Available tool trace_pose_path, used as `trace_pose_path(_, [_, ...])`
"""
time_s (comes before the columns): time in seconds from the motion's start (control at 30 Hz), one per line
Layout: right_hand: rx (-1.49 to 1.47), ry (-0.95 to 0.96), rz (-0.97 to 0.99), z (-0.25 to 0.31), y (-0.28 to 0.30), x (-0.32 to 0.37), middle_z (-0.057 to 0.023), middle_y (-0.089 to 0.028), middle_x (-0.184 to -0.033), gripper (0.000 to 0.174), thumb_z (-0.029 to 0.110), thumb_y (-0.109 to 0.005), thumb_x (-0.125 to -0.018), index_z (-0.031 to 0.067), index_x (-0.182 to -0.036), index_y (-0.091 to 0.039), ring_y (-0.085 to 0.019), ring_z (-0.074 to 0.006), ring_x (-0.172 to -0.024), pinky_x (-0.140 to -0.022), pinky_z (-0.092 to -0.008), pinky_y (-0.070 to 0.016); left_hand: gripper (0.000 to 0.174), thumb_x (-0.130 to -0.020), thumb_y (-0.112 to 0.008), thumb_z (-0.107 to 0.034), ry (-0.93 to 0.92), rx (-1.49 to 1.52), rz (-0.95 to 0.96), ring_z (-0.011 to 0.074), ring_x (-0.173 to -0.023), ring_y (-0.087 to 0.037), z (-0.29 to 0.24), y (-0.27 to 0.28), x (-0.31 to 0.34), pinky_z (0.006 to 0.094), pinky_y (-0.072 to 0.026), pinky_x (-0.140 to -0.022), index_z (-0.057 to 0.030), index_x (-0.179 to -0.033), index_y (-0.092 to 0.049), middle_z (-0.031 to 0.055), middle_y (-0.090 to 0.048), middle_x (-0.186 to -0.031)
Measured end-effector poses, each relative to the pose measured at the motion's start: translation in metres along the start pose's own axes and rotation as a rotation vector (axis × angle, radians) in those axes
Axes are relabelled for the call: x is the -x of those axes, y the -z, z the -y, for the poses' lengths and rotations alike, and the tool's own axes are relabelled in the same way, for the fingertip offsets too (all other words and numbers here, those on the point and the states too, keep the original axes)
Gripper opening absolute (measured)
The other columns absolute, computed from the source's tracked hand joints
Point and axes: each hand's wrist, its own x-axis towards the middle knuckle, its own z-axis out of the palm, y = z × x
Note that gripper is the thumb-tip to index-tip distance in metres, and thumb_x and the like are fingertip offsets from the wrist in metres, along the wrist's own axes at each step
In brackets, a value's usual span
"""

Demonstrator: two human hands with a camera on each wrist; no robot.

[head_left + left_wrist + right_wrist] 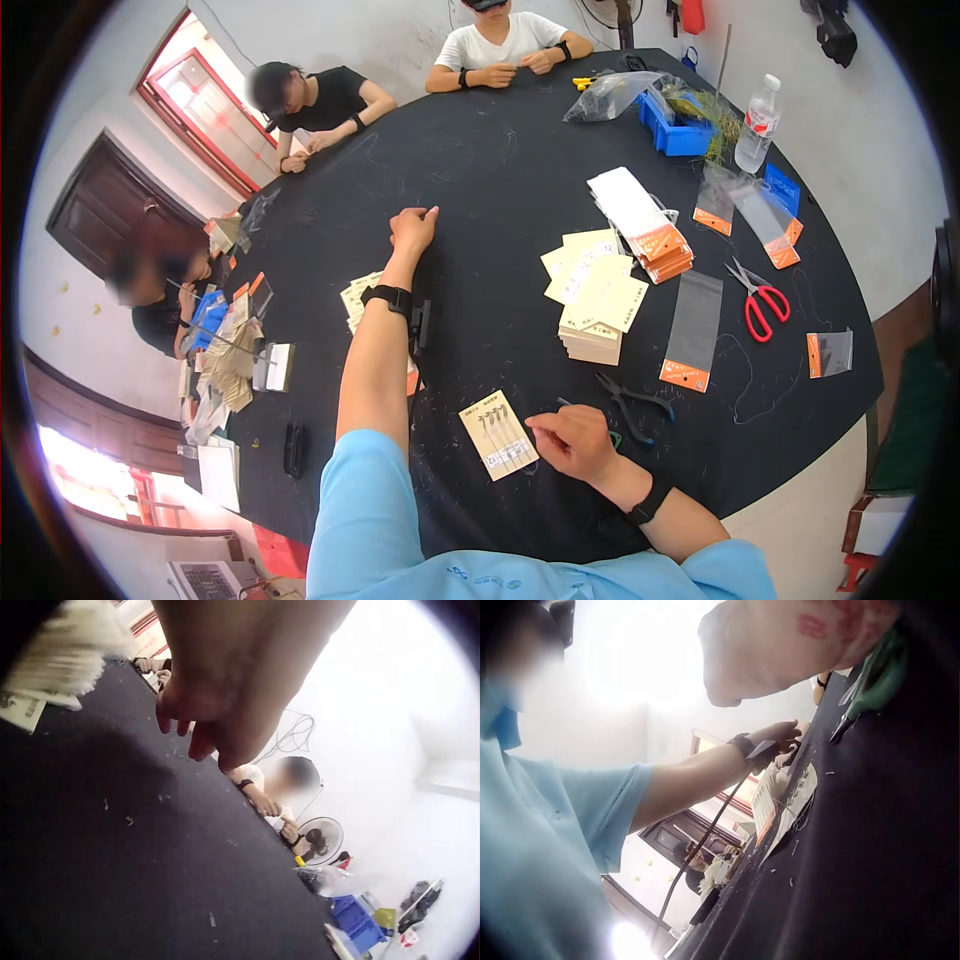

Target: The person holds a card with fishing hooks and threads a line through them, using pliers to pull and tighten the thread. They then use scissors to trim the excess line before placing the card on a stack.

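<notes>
My left hand (412, 228) is stretched over the black table, its fingers hanging loosely bent with nothing visible in them; in the left wrist view the hand (217, 712) shows from above the fingers. Close to my body lies a cream card (498, 435) bearing several dark-tipped thin pieces and a white label. My right hand (572, 440) is at its right edge, fingers bent; whether they pinch anything is hidden. Green-handled scissors (881, 686) lie beside the right hand (780, 652). In the right wrist view the card (799, 806) is seen at a slant.
Right of centre are stacked cream cards (592, 345), white-and-orange packets (640, 220), black pliers (630, 405), red-handled scissors (762, 312) and clear bags (693, 325). More cards (358, 300) lie under my left forearm. A blue bin (678, 130) and bottle (758, 125) stand farther back. People sit around the table.
</notes>
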Motion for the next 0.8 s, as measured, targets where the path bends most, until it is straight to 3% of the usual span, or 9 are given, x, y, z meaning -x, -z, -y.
trace_pose_path(0.13, [0.018, 0.022, -0.024, 0.002, -0.001, 0.0, -0.005, -0.05, -0.054, 0.012, 0.002, -0.065, -0.072, 0.0062, -0.084, -0.064, -0.052, -0.0209, -0.047, -0.046, -0.0321, -0.0413, 0.045, -0.087, -0.059, -0.039, -0.052, 0.341, 0.006, 0.0278, -0.099, -0.06, -0.018, 0.048, 0.02, 0.0374, -0.044, -0.089, 0.0014, -0.104, -0.066, 0.0147, -0.066, -0.101])
trace_pose_path(0.3, [0.003, 0.006, -0.049, 0.005, 0.0, 0.002, -0.0075, -0.055, -0.057, 0.009, 0.004, -0.064, -0.075, 0.0059, -0.084, -0.064, -0.055, -0.0232, -0.051, -0.048, -0.0327, -0.0433, 0.042, -0.09, -0.057, -0.038, -0.071, 0.549, 0.113, 0.0201, -0.104, -0.058, -0.034, 0.102, 0.051, 0.0323, -0.0425, -0.089, 0.0003, -0.103, -0.066, 0.0091, -0.065, -0.104])
trace_pose_path(0.37, [0.0, 0.008, -0.066, 0.005, 0.0, 0.003, -0.0073, -0.055, -0.057, 0.008, 0.004, -0.064, -0.076, 0.0056, -0.084, -0.064, -0.055, -0.0223, -0.051, -0.048, -0.0322, -0.0432, 0.037, -0.093, -0.056, -0.035, -0.047, 0.818, 0.235, 0.0147, -0.102, -0.058, -0.049, 0.121, 0.074, 0.0252, -0.0423, -0.084, -0.0019, -0.108, -0.062, 0.0056, -0.063, -0.107])
trace_pose_path(0.4, [-0.009, 0.004, -0.049, 0.004, 0.001, 0.003, -0.0069, -0.057, -0.06, 0.01, 0.002, -0.063, -0.077, 0.0037, -0.086, -0.064, -0.054, -0.0187, -0.05, -0.048, -0.0292, -0.0421, 0.038, -0.094, -0.053, -0.034, -0.064, 0.84, 0.278, 0.0146, -0.107, -0.057, -0.055, 0.131, 0.086, 0.0277, -0.0409, -0.091, -0.0012, -0.111, -0.058, 0.0058, -0.062, -0.111])
trace_pose_path(0.47, [-0.022, -0.002, -0.026, 0.004, 0.002, 0.005, -0.0063, -0.06, -0.065, 0.011, 0.001, -0.061, -0.079, 0.0014, -0.089, -0.065, -0.052, -0.013, -0.05, -0.048, -0.025, -0.0407, 0.038, -0.094, -0.053, -0.034, -0.088, 0.894, 0.307, 0.0153, -0.108, -0.057, -0.062, 0.14, 0.106, 0.0279, -0.0412, -0.09, -0.001, -0.112, -0.058, 0.0063, -0.061, -0.113])
trace_pose_path(0.57, [-0.068, -0.049, -0.095, 0.011, 0.002, 0.003, -0.0074, -0.056, -0.06, 0.01, 0.003, -0.062, -0.078, 0.0037, -0.088, -0.064, -0.053, -0.018, -0.049, -0.048, -0.029, -0.0422, 0.038, -0.095, -0.052, -0.033, -0.138, 1.005, 0.372, 0.0172, -0.108, -0.056, -0.073, 0.158, 0.14, 0.0279, -0.0422, -0.089, -0.0003, -0.114, -0.057, 0.0076, -0.058, -0.119])
trace_pose_path(0.8, [-0.116, -0.161, -0.06, 0.022, 0.004, 0.0, -0.0053, -0.057, -0.06, 0.009, 0.005, -0.06, -0.083, 0.0023, -0.09, -0.064, -0.052, -0.0096, -0.049, -0.047, -0.0249, -0.0399, 0.042, -0.097, -0.048, -0.028, -0.257, 1.164, 0.508, 0.0213, -0.108, -0.056, -0.09, 0.184, 0.22, 0.0289, -0.0468, -0.084, 0.0045, -0.124, -0.048, 0.012, -0.05, -0.13])
